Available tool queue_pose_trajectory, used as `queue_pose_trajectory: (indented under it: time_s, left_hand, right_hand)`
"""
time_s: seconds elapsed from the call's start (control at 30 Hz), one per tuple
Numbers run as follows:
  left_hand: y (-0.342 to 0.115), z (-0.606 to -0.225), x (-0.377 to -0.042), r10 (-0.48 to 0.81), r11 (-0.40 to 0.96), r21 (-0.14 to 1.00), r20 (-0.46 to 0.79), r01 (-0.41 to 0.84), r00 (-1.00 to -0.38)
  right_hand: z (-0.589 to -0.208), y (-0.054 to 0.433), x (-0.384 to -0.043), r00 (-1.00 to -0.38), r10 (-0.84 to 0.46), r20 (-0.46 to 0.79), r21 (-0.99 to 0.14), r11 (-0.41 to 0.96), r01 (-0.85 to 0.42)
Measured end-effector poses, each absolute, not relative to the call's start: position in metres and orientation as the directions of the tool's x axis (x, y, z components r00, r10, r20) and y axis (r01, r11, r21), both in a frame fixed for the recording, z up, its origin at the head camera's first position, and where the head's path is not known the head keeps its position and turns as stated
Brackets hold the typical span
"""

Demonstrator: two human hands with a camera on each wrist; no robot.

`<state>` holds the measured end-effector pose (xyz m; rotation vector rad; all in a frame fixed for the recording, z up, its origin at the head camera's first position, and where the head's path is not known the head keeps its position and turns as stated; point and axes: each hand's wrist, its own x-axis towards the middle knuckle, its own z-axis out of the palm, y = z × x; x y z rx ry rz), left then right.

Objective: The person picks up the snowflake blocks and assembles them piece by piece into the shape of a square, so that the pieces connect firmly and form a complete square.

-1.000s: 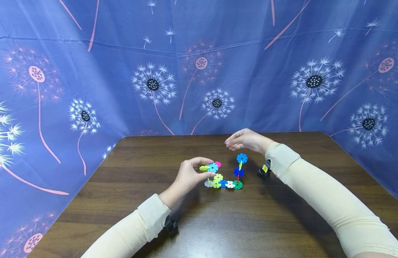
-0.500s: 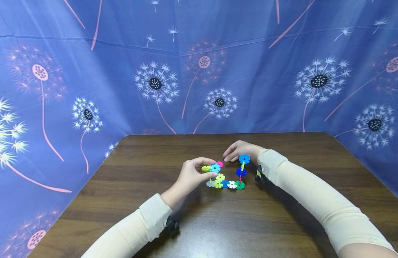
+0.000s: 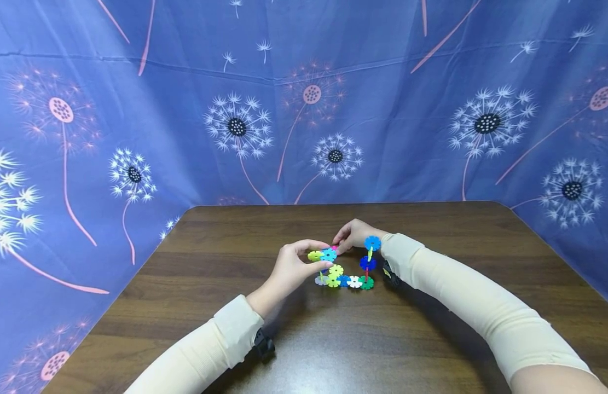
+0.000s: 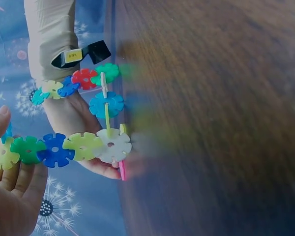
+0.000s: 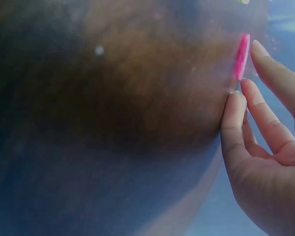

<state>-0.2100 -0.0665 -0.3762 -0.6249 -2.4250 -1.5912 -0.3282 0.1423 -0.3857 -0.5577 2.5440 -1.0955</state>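
A build of interlocking toothed plastic discs [image 3: 354,282] stands on the table, with a flat bottom row and an upright column at each end. My left hand [image 3: 296,262] pinches the top of the left column, thumb and fingers around the light blue [image 3: 328,255] and yellow-green discs [image 3: 314,255]. In the left wrist view that column runs from a yellow disc [image 4: 2,155] at my fingers to a white disc [image 4: 113,145]. My right hand [image 3: 355,234] is behind the build, fingertips right at the edge of a pink disc [image 5: 242,56].
The right column, topped by a blue disc [image 3: 372,243], stands beside my right wrist. A brown wooden table [image 3: 304,339] carries the build. Behind it hangs a blue curtain [image 3: 382,137] with dandelion prints. Black wrist cameras [image 3: 263,345] are strapped under the sleeves.
My right hand has come down and left from above the table's far side to the pink disc. The left hand keeps its hold on the left column.
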Motion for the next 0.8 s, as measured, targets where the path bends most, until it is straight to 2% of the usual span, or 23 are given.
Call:
queue_pose_trajectory:
  time_s: [0.13, 0.33, 0.6, 0.8]
  left_hand:
    - [-0.066, -0.375, -0.21, 0.247, 0.348, 0.832, 0.364, 0.433, -0.898]
    - [-0.064, -0.375, -0.212, 0.241, 0.343, 0.838, 0.357, 0.424, -0.902]
    - [-0.063, -0.377, -0.212, 0.237, 0.358, 0.842, 0.336, 0.404, -0.912]
    - [-0.063, -0.377, -0.214, 0.229, 0.345, 0.84, 0.357, 0.418, -0.906]
  right_hand:
    - [-0.386, 0.138, -0.328, -0.873, -0.477, -0.1, -0.704, 0.654, -0.276]
    - [-0.381, 0.134, -0.324, -0.888, -0.447, -0.111, -0.68, 0.686, -0.26]
    - [-0.383, 0.14, -0.319, -0.883, -0.435, -0.176, -0.788, 0.6, -0.139]
    - [-0.38, 0.143, -0.312, -0.882, -0.445, -0.152, -0.859, 0.502, -0.106]
